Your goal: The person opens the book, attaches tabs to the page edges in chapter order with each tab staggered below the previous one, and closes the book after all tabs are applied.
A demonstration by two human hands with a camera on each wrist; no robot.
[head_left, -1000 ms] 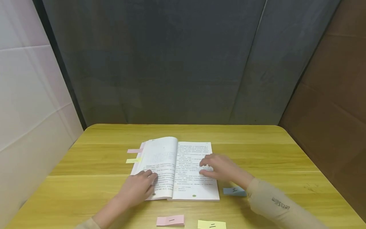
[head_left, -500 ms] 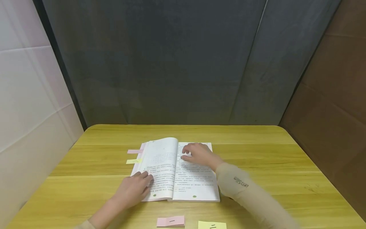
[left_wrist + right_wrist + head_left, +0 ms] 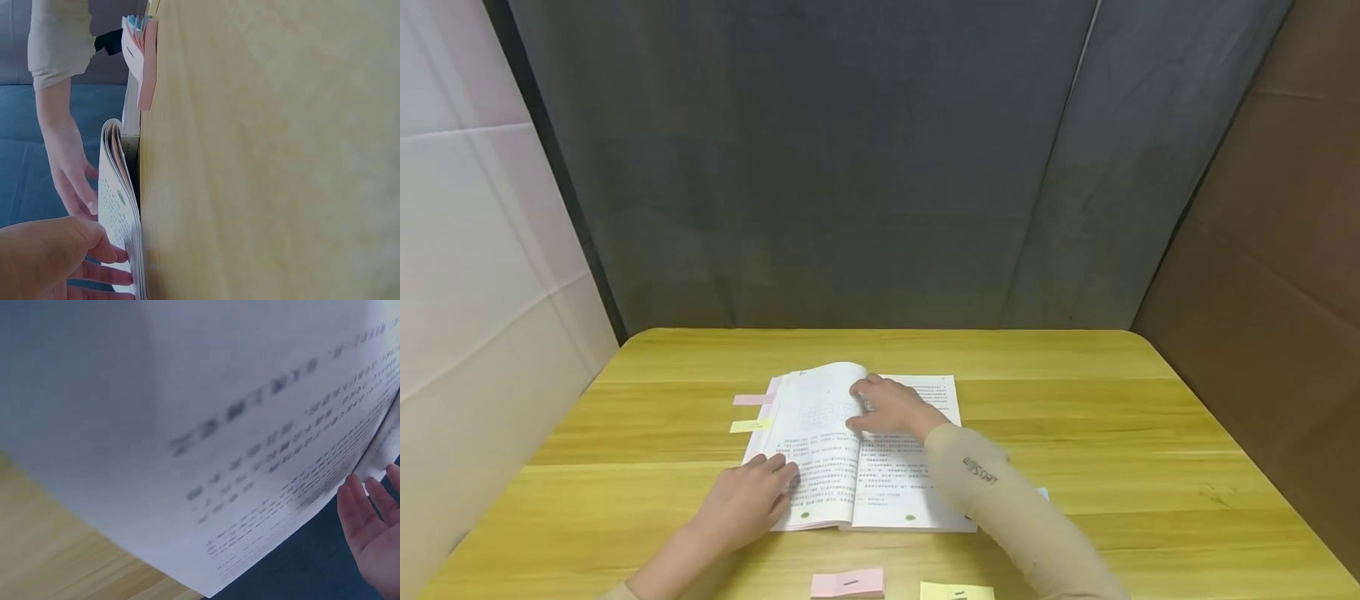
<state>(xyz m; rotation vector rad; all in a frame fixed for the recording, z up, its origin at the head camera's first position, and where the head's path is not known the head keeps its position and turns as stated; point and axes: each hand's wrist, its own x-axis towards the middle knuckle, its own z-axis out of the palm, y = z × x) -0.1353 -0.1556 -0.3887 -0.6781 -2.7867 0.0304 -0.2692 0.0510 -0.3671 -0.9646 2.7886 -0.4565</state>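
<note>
An open book (image 3: 917,500) lies on the wooden table, printed pages facing up. My left hand (image 3: 745,498) rests on the lower left part of the left page (image 3: 827,475), fingers fairly straight. Over the upper middle of the book, near the fold, is my right hand (image 3: 891,407), its fingers relaxed and spread toward the left page. Whether those fingertips touch the paper I cannot tell. A pink tab (image 3: 752,400) and a yellow tab (image 3: 749,426) stick out from the book's left edge. In the left wrist view the left fingers (image 3: 103,274) lie against the page.
Nearer me lie a pink sticky-note pad (image 3: 847,582) and a yellow sticky-note pad (image 3: 957,592), both marked with strokes. A blue pad (image 3: 1043,493) is mostly hidden behind the right sleeve (image 3: 1000,492). A dark curtain (image 3: 865,167) stands behind the table (image 3: 1112,400).
My right hand has moved left across the right page to the fold, and its sleeve now covers most of the blue pad. The left hand has slid slightly left and down the page.
</note>
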